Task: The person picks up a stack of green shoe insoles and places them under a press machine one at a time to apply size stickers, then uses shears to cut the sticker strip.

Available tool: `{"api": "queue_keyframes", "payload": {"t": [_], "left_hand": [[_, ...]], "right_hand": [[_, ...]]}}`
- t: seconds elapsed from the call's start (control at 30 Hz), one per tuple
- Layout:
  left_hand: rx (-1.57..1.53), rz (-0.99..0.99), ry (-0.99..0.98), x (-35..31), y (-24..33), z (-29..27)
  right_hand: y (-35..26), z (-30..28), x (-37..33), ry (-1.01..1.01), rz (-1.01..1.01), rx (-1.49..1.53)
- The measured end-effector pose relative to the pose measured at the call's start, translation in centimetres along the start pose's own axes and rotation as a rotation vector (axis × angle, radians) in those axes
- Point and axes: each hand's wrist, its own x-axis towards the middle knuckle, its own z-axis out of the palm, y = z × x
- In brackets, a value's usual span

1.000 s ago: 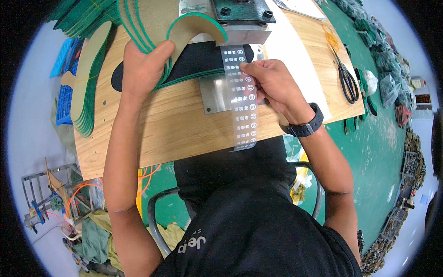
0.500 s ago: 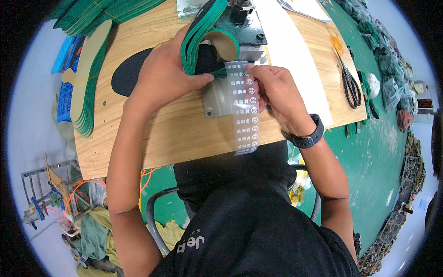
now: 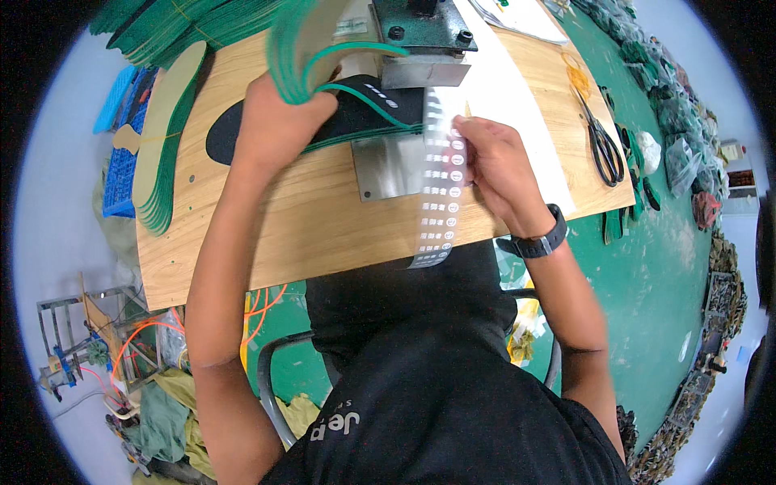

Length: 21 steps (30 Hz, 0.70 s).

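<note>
My left hand [image 3: 283, 121] is closed round a bent bundle of insoles [image 3: 293, 56] with green edges and tan undersides, blurred by motion. Below the bundle lies a black insole [image 3: 347, 113] bearing a small white mark, with more green edges under it. My right hand [image 3: 503, 166], a dark watch on its wrist, pinches the edge of a clear strip [image 3: 439, 190] printed with a row of white marks. The strip hangs past the table's front edge, and its upper end is blurred beside the insole. Above these stands a press head [image 3: 424, 61] with a metal block; a metal plate [image 3: 388, 174] lies below.
Scissors [image 3: 605, 149] lie on the wooden table [image 3: 323, 242] at the right, beside a white sheet [image 3: 525, 121]. Stacked insoles [image 3: 162, 145] stand at the left near a blue basket [image 3: 120, 182]. More insole piles [image 3: 174, 28] fill the far left.
My left hand has bent the insole bundle up and left, uncovering the black insole and its white mark. The strip and my right hand have shifted slightly right.
</note>
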Motion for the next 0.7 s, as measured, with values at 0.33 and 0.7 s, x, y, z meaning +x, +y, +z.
{"api": "queue_keyframes", "payload": {"t": [0.33, 0.7], "left_hand": [[-0.166, -0.048, 0.159, 0.0, -0.7, -0.9], [-0.010, -0.054, 0.143, -0.7, -0.2, -0.4]], "right_hand": [[-0.5, 1.4, 2.0, -0.079, 0.107, -0.252], [-0.2, 1.4, 2.0, -0.053, 0.094, -0.239]]}}
